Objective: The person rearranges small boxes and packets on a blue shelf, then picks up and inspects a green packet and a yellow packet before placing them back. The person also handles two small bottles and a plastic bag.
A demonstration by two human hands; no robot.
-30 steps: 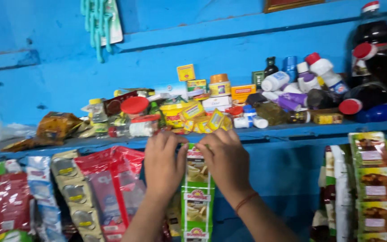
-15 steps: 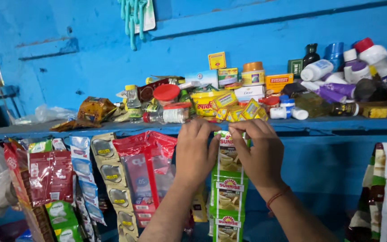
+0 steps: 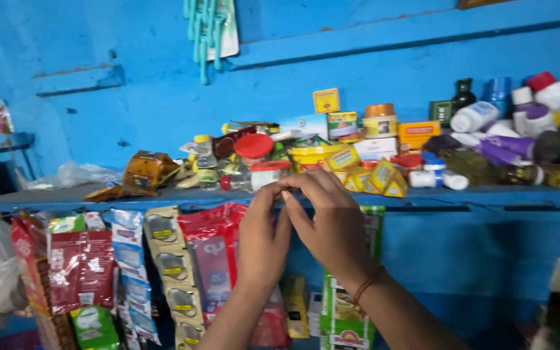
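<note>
I am seeing both hands, left hand [image 3: 264, 236] and right hand [image 3: 332, 223], pinching fingertips together at the blue shelf [image 3: 474, 194] edge, above the green sachet strip [image 3: 345, 311]; what they are gripping is hidden.

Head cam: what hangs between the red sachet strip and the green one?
Both hands, left hand and right hand, plus a small yellow packet low down, between red strip and green strip.

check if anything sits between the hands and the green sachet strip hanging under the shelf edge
Nothing visible does: the left hand and right hand meet at the shelf edge, directly over the top of the green sachet strip.
</note>
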